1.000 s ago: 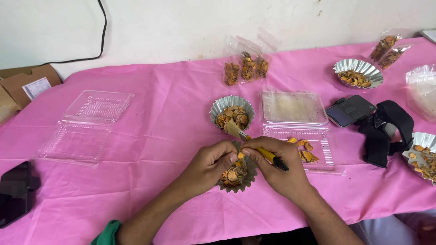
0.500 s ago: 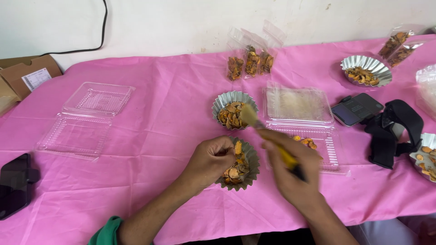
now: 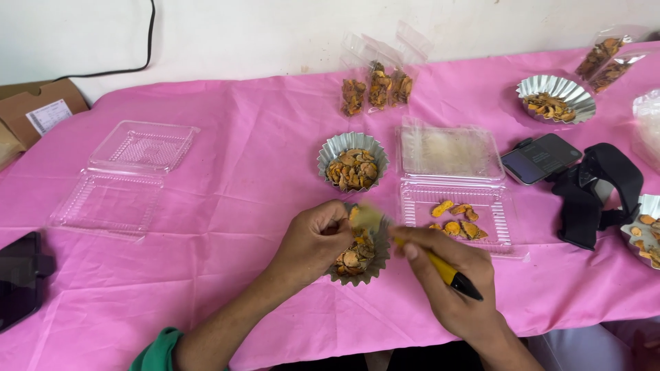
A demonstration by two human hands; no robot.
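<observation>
The left hand [image 3: 313, 240] is curled round the rim of a foil cup [image 3: 357, 255] of orange slices, pinning it to the pink cloth [image 3: 240, 172] so it cannot slide. The right hand [image 3: 450, 278] grips a yellow brush [image 3: 440, 266] like a pen, its bristles over the cup, blurred, so I cannot tell whether they touch the slices. Just right sits an open clear box [image 3: 457, 213] holding a few slices, a second full cup [image 3: 353, 161] just behind. Fingers hide part of the held cup; another cup at the right edge is cut off.
</observation>
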